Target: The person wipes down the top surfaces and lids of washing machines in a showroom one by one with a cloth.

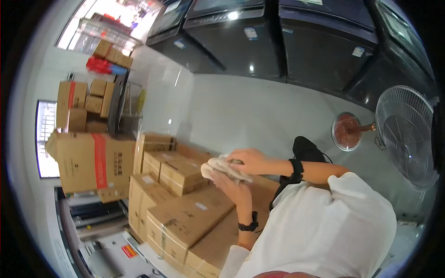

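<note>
In front of me, above the cardboard boxes, my right hand (248,161) and my left hand (229,186) are together on a bundled pale cloth (214,166). The right fingers close on it from above, and the left hand grips it from below. Its folds look rounded, and whether it is a rag or a glove I cannot make out. A small dark spot shows by the right fingers, too small to name. Both wrists wear black bands. Beneath the hands lies a large taped cardboard box (190,217).
More cartons (183,172) are stacked on the left, with a tall box (81,160) behind. Dark appliances (324,55) line the far side. A standing fan (405,136) with a round base (346,132) is at the right. Grey floor (245,106) lies between.
</note>
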`<state>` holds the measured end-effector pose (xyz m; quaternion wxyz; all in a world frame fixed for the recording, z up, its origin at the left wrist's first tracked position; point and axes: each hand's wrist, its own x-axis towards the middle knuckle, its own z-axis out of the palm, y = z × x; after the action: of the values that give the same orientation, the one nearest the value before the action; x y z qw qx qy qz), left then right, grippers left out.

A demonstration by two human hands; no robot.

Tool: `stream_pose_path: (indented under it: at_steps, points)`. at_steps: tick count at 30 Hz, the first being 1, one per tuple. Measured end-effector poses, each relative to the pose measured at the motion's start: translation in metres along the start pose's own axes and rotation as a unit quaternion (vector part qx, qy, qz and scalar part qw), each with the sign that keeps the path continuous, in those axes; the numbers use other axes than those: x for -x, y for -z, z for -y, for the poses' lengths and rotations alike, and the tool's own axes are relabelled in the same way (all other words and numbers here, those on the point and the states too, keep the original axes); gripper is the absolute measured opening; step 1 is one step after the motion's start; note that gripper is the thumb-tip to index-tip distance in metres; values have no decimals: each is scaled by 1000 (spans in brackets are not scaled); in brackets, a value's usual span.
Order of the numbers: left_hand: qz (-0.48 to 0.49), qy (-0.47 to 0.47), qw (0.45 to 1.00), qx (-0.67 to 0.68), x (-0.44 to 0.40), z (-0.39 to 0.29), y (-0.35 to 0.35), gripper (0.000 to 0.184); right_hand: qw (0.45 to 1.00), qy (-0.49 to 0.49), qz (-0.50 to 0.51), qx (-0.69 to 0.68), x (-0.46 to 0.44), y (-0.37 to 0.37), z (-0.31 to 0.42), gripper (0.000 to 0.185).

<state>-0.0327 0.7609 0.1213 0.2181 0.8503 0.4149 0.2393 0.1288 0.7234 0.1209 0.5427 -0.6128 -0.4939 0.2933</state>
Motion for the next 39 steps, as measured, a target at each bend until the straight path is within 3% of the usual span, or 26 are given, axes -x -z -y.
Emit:
stream_pose_path:
  at_steps: [3,6,9,12,17,21,24,28,30,32,34,36,37,39]
  points:
    - [40,-65,997,22,-60,-16,-22,95,987,3,-109,118,-34,63,-23,21]
    - [55,-86,994,32,-113,-34,-58,95,934,81,-329,111,-73,113,-52,18]
    - [76,-88,993,32,-162,-50,-99,96,925,56,-357,119,-116,170,-74,19]
    - [163,-103,981,-16,-215,-64,-134,95,925,66,-357,113,-167,223,-106,19]
    - [227,-220,945,-81,-310,-86,-187,87,924,39,-374,67,-250,299,-153,23]
    - [214,-233,945,-87,-383,-133,-205,86,920,47,-389,-2,-302,355,-133,29]
    - [141,-244,957,-68,-438,-178,-206,85,940,140,-300,80,-329,416,-105,34]
    - [15,-289,957,-12,-515,-212,-230,81,927,206,-294,108,-352,488,-52,37]
    - [-9,-314,949,7,-556,-225,-257,78,921,184,-316,131,-370,518,-67,36]
    - [103,-341,934,2,-607,-236,-301,77,911,125,-357,163,-394,558,-99,35]
    - [191,-354,916,-9,-648,-226,-361,75,886,23,-422,189,-424,579,-181,32]
    - [225,-377,899,5,-676,-204,-399,74,842,-50,-408,350,-423,570,-254,29]
    - [237,-391,889,16,-694,-205,-416,73,807,-86,-395,430,-426,574,-270,28]
    - [258,-416,871,50,-721,-205,-433,73,792,-123,-424,422,-440,570,-254,27]
